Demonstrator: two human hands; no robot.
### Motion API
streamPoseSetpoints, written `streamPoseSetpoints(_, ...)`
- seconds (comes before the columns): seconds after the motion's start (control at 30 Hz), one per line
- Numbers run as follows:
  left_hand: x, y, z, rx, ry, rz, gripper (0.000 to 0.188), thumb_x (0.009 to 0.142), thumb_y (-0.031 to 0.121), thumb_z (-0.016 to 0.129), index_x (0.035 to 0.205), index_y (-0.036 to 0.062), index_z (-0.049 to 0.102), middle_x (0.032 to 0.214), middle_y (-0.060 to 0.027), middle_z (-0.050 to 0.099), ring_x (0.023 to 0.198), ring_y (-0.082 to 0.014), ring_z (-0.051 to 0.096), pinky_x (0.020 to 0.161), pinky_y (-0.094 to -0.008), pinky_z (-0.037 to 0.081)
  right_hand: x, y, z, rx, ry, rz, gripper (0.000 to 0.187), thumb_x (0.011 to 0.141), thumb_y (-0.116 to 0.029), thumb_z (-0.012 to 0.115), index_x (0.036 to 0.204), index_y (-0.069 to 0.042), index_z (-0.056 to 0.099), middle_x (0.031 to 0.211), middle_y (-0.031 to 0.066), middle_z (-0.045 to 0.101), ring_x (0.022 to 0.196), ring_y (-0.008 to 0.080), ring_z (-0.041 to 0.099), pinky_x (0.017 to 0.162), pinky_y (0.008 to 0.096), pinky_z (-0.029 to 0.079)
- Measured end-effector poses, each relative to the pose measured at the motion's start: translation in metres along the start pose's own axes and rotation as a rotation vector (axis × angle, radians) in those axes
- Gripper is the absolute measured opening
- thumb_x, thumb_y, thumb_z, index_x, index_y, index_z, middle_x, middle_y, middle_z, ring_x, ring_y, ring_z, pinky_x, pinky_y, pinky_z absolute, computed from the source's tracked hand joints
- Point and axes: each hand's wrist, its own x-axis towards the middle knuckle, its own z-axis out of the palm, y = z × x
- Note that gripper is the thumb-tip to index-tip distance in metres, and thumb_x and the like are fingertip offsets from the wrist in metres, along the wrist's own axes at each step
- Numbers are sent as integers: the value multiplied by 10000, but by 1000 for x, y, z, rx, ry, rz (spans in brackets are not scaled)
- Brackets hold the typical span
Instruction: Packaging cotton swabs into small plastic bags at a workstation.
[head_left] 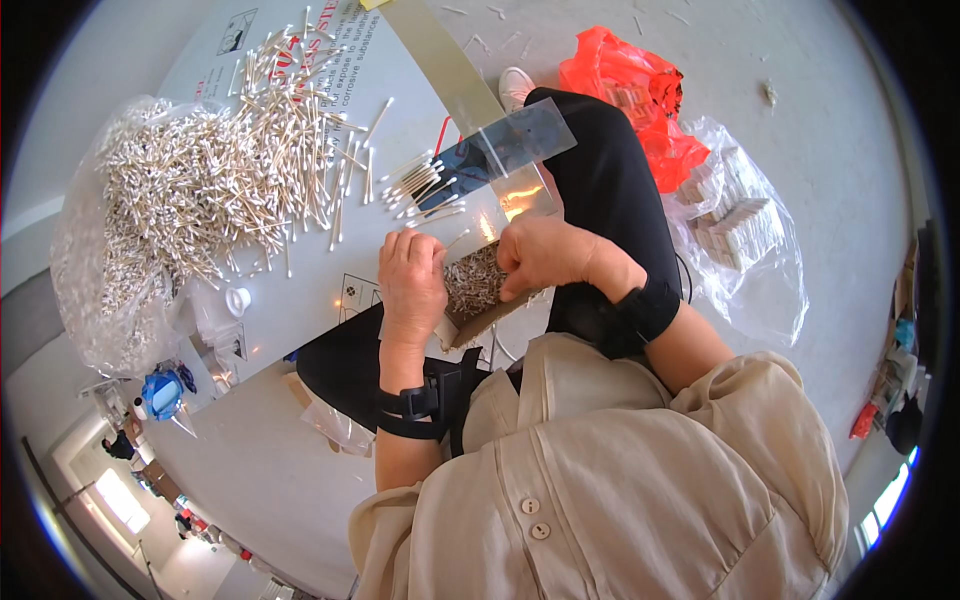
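An open cardboard box (pixel 487 322) packed with short pale sticks (pixel 474 283) sits at the table's near edge, in front of my body. At its left side is my left hand (pixel 412 285), fingers bent and closed; one cotton swab (pixel 458 239) sticks out by its fingertips, seemingly pinched. My right hand (pixel 548 255) reaches over the right side of the box, thumb and fingers closed together at the sticks; what they grip is hidden. Just beyond the hands lies a loose row of cotton swabs (pixel 418 184), partly on a transparent plastic strip (pixel 527 137).
A large heap of cotton swabs (pixel 215 180) spills from a clear bag (pixel 85 250) across the left of the table. A small clear container (pixel 212 305) stands near it. On the floor at right lie a red plastic bag (pixel 625 85) and a clear bag of white packs (pixel 738 220).
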Motion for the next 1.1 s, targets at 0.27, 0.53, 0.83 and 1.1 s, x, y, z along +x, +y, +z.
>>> streamPoseSetpoints(0.27, 7, 0, 3, -45, -2, -31, 152, 758, -31, 649, 813, 41, 528, 821, -102, 544, 836, -333, 532, 742, -433, 440, 6, 11, 17, 134, 560, -32, 81, 740, -44, 691, 755, 12, 635, 690, 129, 644, 619, 243, 626, 591, 331, 493)
streamPoseSetpoints(0.53, 8, 14, -6, -259, 123, -19, 132, 815, -46, 616, 852, 21, 508, 835, -111, 563, 811, -320, 533, 714, -404, 451, -1, -8, 0, 1132, 425, 77, 82, 886, -18, 629, 917, 24, 692, 835, 74, 707, 693, 93, 653, 611, 206, 523)
streamPoseSetpoints(0.83, 12, 38, -14, -238, 264, 21, 120, 876, -58, 578, 916, 21, 497, 845, -128, 572, 723, -315, 582, 638, -371, 485, -1, -17, 2, 1519, 289, -173, 110, 893, -26, 656, 980, 16, 708, 885, 98, 726, 727, 109, 680, 670, 217, 558)
streamPoseSetpoints(1.1, 16, 46, -21, -137, 317, 86, 150, 866, -63, 598, 943, 25, 503, 855, -131, 584, 724, -311, 586, 640, -371, 487, -10, -26, -3, 1475, 297, -248, 137, 887, 3, 649, 1007, 26, 711, 914, 114, 723, 748, 128, 669, 687, 231, 544)
